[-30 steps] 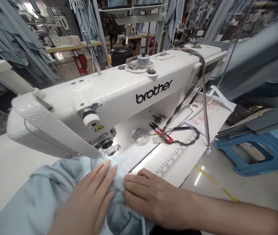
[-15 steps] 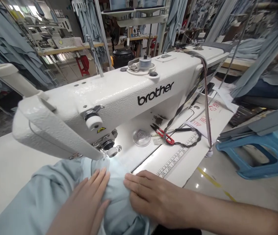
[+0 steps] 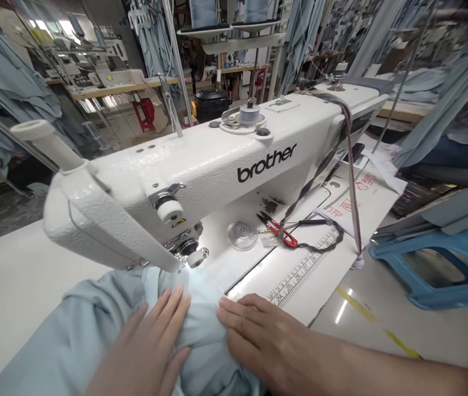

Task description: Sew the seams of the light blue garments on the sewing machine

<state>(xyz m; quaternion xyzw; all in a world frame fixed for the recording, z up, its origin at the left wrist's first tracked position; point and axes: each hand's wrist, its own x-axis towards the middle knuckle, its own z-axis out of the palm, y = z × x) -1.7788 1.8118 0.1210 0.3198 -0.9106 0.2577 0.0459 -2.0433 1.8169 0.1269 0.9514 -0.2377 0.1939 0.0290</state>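
Note:
Light blue fabric (image 3: 89, 313) lies bunched on the machine bed, its far edge under the needle area of a white sewing machine (image 3: 201, 165). Flat on this fabric, just in front of the needle, rests my left hand (image 3: 151, 335), fingers stretched out and thumb apart. My right hand (image 3: 262, 335) is at the fabric's right side with its fingers together and curled onto the cloth; its thumb is hidden. Folds of the cloth drop toward the near edge between my forearms.
Red-handled thread snips (image 3: 281, 231), a clear round plastic disc (image 3: 242, 235) and a dark braided cord (image 3: 320, 247) lie right of the needle, by a printed ruler scale (image 3: 295, 280). A blue stool (image 3: 440, 269) stands at right. Hanging cloth and other machines fill the background.
The camera view has shifted slightly, so the machine appears a little further right and lower. Both hands keep about the same place on the fabric.

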